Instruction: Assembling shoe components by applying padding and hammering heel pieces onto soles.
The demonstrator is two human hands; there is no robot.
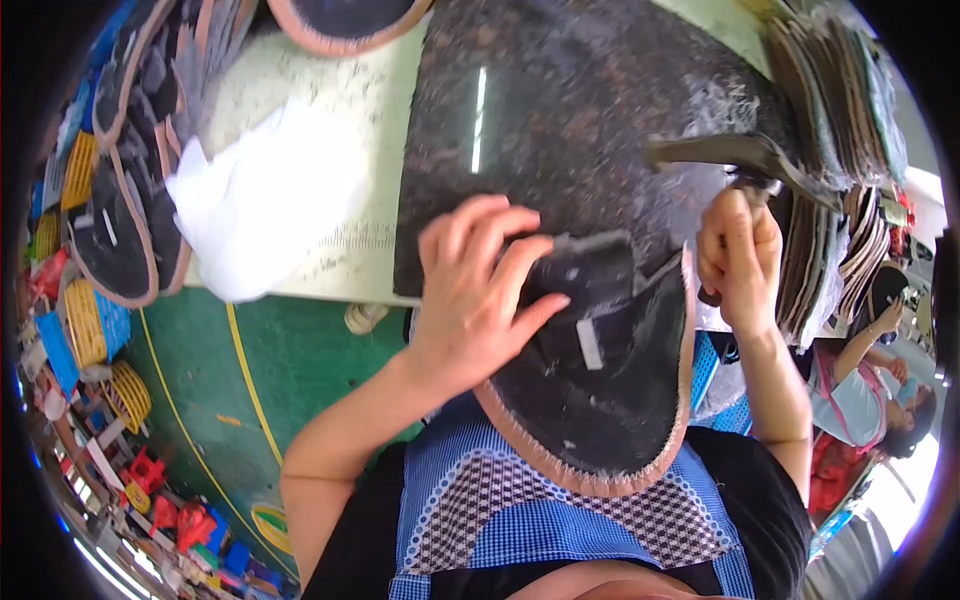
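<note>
A rounded black leather piece (590, 425) with a stitched tan edge lies partly on the dark stone slab (520, 110) and hangs over its near side toward my apron. A small white label sits on its black face, and its far end is folded in a short flap. My left hand (465, 305) rests on the left of this flap, fingers bent and spread, thumb apart from them. To the right, my right hand (742, 255) is closed around the handle of a hammer (720, 152). Its long curved metal head is raised above the slab, apart from the leather piece.
Stacked flat pieces (830, 110) line the right side. A white cloth or paper bundle (275, 195) lies on the pale table at left, beside more tan-edged black pieces (110, 225). Another person (860, 395) is at far right. Green floor (260, 350) shows below left.
</note>
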